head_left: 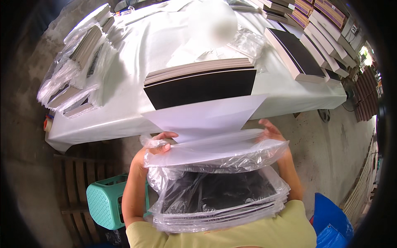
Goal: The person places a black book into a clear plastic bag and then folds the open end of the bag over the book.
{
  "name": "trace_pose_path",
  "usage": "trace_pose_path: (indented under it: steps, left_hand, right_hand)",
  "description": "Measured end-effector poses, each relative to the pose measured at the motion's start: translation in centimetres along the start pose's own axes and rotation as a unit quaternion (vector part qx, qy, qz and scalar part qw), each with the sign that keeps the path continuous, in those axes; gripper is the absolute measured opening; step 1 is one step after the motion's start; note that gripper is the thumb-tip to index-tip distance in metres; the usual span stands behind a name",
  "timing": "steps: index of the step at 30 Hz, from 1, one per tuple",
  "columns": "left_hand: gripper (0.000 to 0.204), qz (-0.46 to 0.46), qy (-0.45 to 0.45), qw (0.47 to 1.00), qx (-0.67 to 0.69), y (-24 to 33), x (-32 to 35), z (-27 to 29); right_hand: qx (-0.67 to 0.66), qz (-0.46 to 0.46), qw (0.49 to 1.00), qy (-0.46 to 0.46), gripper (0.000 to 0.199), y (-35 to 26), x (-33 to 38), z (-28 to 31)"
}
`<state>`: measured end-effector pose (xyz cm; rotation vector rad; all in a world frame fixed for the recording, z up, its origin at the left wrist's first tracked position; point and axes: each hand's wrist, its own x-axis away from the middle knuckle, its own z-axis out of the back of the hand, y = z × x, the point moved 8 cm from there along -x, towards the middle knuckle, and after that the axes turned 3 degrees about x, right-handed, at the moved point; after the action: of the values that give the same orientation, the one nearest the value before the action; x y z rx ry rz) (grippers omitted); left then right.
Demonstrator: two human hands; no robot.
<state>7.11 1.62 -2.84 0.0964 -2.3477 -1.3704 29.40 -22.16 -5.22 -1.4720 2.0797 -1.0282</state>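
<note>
A clear plastic bag [231,163] lies against my torso, with a stack of black-faced boards [231,191] inside its lower part. My left hand [163,141] is closed on the bag's upper left edge, thumb and finger around the film. At the opposite corner, my right hand [271,130] has its fingers stretched out, partly covered by the loose film. Between my hands a white sheet [202,118] rises out of the bag's mouth and leans toward the table. Just beyond it, a stack of boards with a black face [202,87] sits at the table's near edge.
Plastic-wrapped stacks [78,62] fill the left of the white-covered table [128,82]. Black-topped board stacks [295,53] line its right side. Crumpled plastic film [248,43] lies behind the middle stack. On the floor are a green stool [103,202] and a blue plastic thing [331,219].
</note>
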Motion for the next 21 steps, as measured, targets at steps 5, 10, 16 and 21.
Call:
trace_pose_path:
  steps: [5, 10, 16, 21]
  left_hand:
    - [0.043, -0.101, -0.086, 0.991, -0.008, 3.0, 0.6, -1.8]
    - [0.037, 0.009, -0.023, 0.997, -0.079, 0.3, -1.2, 0.7]
    - [0.032, 0.06, -0.016, 0.979, -0.195, -3.3, -2.1, 1.7]
    - [0.03, 0.027, 0.129, 0.991, 0.005, -12.6, -2.5, 12.5]
  right_hand:
    - [-0.1, 0.164, 0.981, -0.018, 0.045, -3.4, 0.6, -3.0]
    - [0.184, -0.016, 0.979, 0.088, 0.043, 1.1, -1.3, 0.4]
    - [0.273, -0.103, 0.946, 0.144, 0.038, 8.2, -2.4, 9.1]
    - [0.096, -0.027, 0.987, 0.123, 0.05, 6.2, -1.7, 5.1]
